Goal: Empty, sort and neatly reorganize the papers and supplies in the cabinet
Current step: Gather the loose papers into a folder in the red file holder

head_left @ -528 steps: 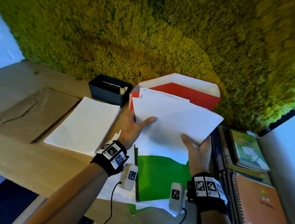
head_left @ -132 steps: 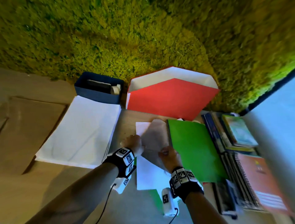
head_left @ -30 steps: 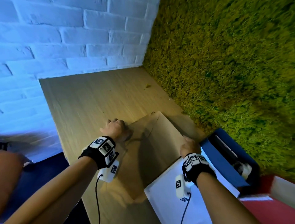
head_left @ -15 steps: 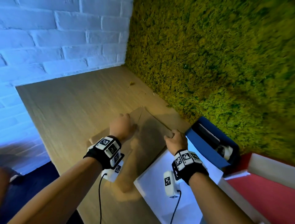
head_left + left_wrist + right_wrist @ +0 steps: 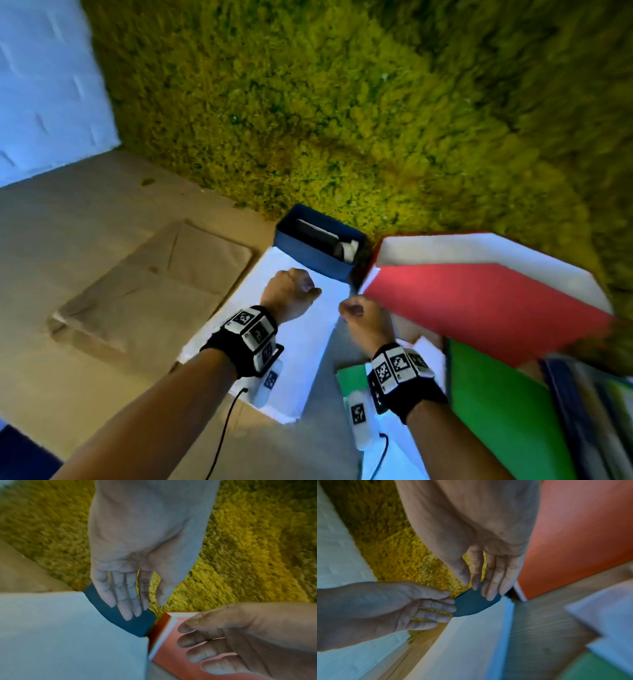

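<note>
Both hands [image 5: 291,291] [image 5: 363,320] empty, fingers [image 5: 126,601] loosely extended.

No readable words, numbers or brand names appear in any view. The only signs are black-and-white square marker codes on the wristbands [image 5: 251,329] and the small white units clipped beneath them; at 5 o'clock, the notebook covers are blurred.

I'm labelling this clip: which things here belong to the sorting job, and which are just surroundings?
Job:
white paper stack
brown envelopes
blue box
red folder
green folder
notebooks

Surroundings:
moss wall
brick wall
</note>
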